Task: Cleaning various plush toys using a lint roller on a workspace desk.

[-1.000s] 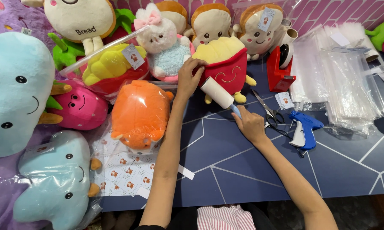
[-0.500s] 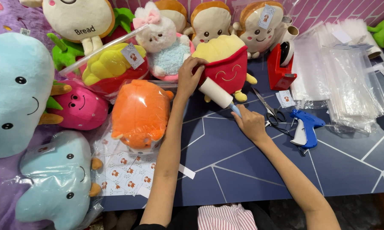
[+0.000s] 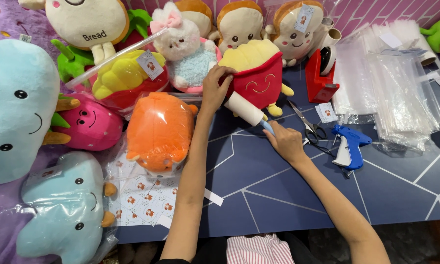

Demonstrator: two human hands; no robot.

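Observation:
My left hand (image 3: 214, 90) grips the left edge of a red plush shaped like a box of yellow fries (image 3: 255, 74), which stands with a smiling face toward me. My right hand (image 3: 284, 142) holds the blue handle of a white lint roller (image 3: 245, 110). The roller head lies against the plush's lower left side.
Scissors (image 3: 309, 124) and a blue tagging gun (image 3: 349, 146) lie right of my right hand. A red tape dispenser (image 3: 322, 73) and a pile of clear bags (image 3: 393, 88) sit further right. A bagged orange plush (image 3: 157, 131), a sheet of tags (image 3: 142, 193) and many plush toys fill the left and back.
My right hand and the roller handle have shifted slightly; the roller stays against the fries plush. My left hand keeps its grip.

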